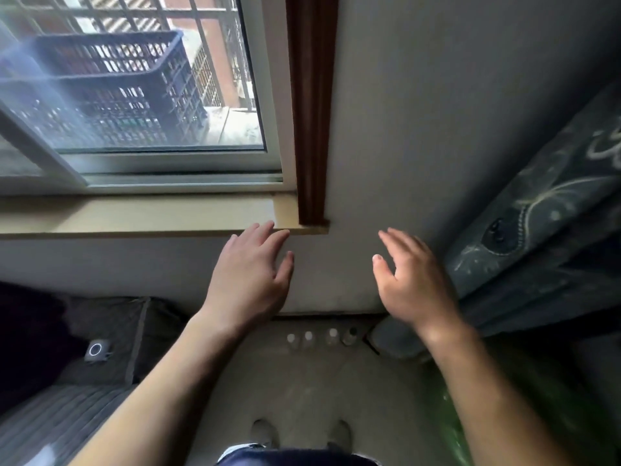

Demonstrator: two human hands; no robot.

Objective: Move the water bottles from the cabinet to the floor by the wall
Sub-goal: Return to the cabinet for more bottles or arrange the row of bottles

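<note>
Several small clear water bottles [319,338] stand upright in a row on the floor against the grey wall [386,129], seen from above by their caps. My left hand [250,277] is raised in front of me with straight fingers and holds nothing; its fingertips are near the window sill's corner. My right hand [411,284] is also raised, fingers relaxed and spread, holding nothing. Both hands hover well above the bottles. The cabinet is not in view.
A window [134,95] with a dark plastic crate [111,92] outside is at upper left, above a pale sill [134,216]. A dark cushioned seat [111,338] with a small white device [96,350] lies left. Patterned blue fabric [537,213] hangs right. My feet [299,433] stand on the floor.
</note>
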